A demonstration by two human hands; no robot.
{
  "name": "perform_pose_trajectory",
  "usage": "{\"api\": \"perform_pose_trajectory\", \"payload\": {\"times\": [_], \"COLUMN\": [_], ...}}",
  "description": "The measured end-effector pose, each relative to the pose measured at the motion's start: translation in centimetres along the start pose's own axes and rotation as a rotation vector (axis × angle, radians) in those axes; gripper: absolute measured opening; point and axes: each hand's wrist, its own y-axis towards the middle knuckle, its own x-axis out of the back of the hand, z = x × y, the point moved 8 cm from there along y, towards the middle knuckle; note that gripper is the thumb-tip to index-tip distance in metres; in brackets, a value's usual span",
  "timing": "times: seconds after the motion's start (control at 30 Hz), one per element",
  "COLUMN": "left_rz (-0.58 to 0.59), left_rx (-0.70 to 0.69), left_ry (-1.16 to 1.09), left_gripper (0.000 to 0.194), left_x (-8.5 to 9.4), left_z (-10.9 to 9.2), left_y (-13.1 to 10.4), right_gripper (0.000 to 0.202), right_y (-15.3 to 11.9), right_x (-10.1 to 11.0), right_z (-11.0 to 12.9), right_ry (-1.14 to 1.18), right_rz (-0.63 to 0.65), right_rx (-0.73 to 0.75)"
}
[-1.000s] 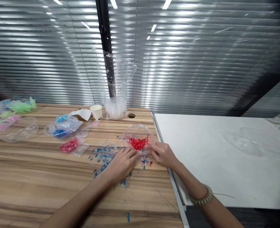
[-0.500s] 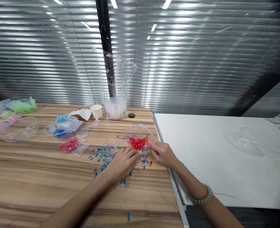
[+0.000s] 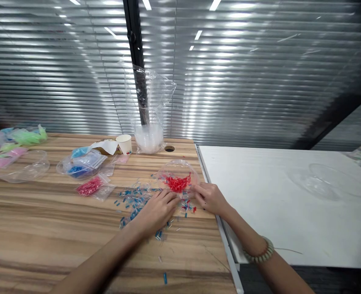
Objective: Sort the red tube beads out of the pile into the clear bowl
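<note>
A round clear plastic dish (image 3: 178,162) with red tube-shaped beads (image 3: 177,183) in it sits near the right edge of the wooden table. At its near left rim is my left hand (image 3: 160,207), back upward, fingers bent together and closed on the rim; the thumb is hidden. My right hand (image 3: 210,199) pinches the near right rim between thumb and fingers. Blue tube beads (image 3: 136,199) lie scattered beside and under my left hand. A few red and blue beads (image 3: 186,206) lie on the table between my hands.
A bag of pinkish-red beads (image 3: 90,186), a dish with blue bead bags (image 3: 81,170), a paper cup (image 3: 124,144) and a bagged stack of plastic tubs (image 3: 149,139) stand left and behind. Clear lids (image 3: 315,181) lie on the white table (image 3: 269,220). One blue bead (image 3: 165,278) lies near the front.
The dish has shifted very slightly to the left. Both hands remain at its near rim, almost unmoved.
</note>
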Motion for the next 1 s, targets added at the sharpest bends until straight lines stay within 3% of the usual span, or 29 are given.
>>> {"api": "perform_pose_trajectory", "payload": {"times": [1.0], "left_rz": [0.008], "left_rx": [-0.025], "left_ry": [0.060], "left_gripper": [0.031], "left_x": [-0.25], "left_z": [-0.12], "left_y": [-0.14], "right_gripper": [0.026], "right_y": [0.02], "right_x": [-0.38], "right_z": [-0.41], "right_ry": [-0.016], "right_rz": [0.066], "right_rx": [-0.045]}}
